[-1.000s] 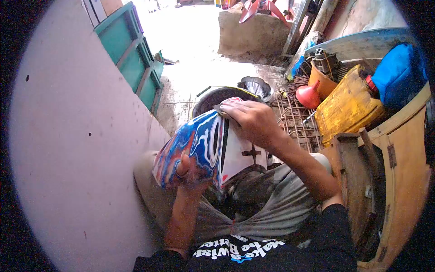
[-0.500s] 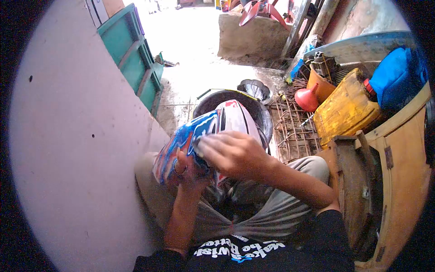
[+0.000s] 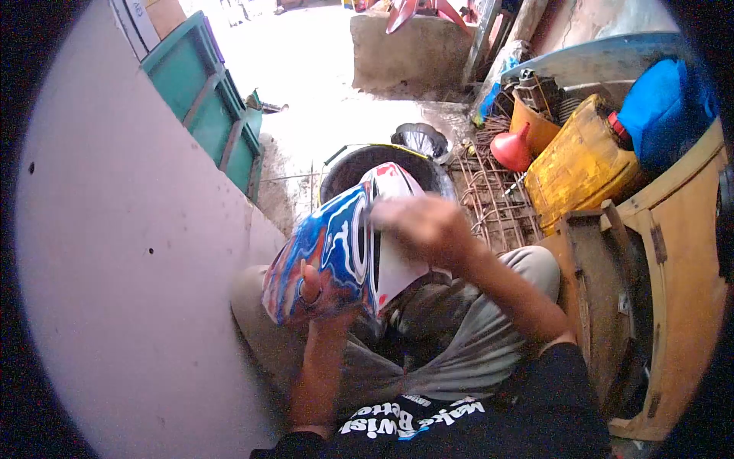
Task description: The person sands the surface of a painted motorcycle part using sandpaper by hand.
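A glossy panel point(image 3: 325, 237) with blue, white and orange swirls and a white section with red marks is over my lap. My left hand point(image 3: 313, 287) supports it from below at the left, its thumb through or beside a round hole. Over the edge between the swirled and white sections is my right hand point(image 3: 420, 226), smeared by motion; whether it holds anything is hidden. Behind the panel stands a dark round tub point(image 3: 344, 172) with a yellow-edged rim.
A pale wall point(image 3: 138, 229) rises close on the left, with a green frame point(image 3: 206, 99) beyond. At right are a metal grid point(image 3: 501, 206), red funnel point(image 3: 512, 149), yellow jerrycan point(image 3: 585, 164), blue container point(image 3: 661, 115) and wooden furniture point(image 3: 688, 252).
My right hand went from the panel's upper edge down to the swirled face, then back up and right to the white section. My left hand stays at the panel.
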The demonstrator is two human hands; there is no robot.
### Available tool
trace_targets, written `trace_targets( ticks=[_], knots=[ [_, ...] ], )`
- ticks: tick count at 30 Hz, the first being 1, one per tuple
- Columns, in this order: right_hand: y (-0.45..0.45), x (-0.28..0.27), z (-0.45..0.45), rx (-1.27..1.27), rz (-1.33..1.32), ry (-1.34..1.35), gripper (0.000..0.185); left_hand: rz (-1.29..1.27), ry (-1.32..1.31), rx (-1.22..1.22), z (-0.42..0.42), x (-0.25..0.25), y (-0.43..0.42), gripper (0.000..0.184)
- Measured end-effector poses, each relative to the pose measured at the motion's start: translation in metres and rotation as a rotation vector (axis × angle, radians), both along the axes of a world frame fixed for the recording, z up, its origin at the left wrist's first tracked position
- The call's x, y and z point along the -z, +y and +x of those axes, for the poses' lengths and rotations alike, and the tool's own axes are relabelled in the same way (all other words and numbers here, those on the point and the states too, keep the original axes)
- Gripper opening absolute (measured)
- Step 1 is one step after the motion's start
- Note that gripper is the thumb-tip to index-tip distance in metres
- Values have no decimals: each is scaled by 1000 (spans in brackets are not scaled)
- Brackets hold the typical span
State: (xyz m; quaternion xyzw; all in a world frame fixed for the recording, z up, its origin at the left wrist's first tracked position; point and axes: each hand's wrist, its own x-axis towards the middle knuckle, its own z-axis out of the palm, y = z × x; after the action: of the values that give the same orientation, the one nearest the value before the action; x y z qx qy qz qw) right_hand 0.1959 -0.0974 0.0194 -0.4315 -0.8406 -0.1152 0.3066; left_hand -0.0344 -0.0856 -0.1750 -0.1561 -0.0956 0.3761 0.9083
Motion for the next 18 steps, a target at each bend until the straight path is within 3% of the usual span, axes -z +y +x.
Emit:
trace_targets(
  ticks=[1, 2, 4, 7, 9, 12, 15, 18],
  knots=[
    [5, -12, 9, 217, -103, 1, 21, 68, 52, -28, 0, -2, -2, 107],
    [16, -8, 21, 239, -114, 6, 22, 135, 98, -58, 3, -6, -5, 108],
    [0, -8, 11, 169, -64, 26, 23, 282, 193, -128, 7, -24, -6, 110],
    [-33, -15, -24, -184, 22, -32, 20, 497, 352, -244, 10, -72, -10, 113],
    [-38, -16, -25, -246, 10, -11, 26, 509, 394, -246, 5, -79, -12, 113],
    [-8, -14, 14, 129, -179, -60, 27, 551, 477, -250, 1, -89, -14, 113],
    [-4, -16, 24, 171, -233, -37, 27, 597, 546, -250, 2, -96, -14, 114],
    [-31, -14, -19, -194, -17, -9, 27, 645, 615, -274, 4, -101, -9, 114]
  ],
)
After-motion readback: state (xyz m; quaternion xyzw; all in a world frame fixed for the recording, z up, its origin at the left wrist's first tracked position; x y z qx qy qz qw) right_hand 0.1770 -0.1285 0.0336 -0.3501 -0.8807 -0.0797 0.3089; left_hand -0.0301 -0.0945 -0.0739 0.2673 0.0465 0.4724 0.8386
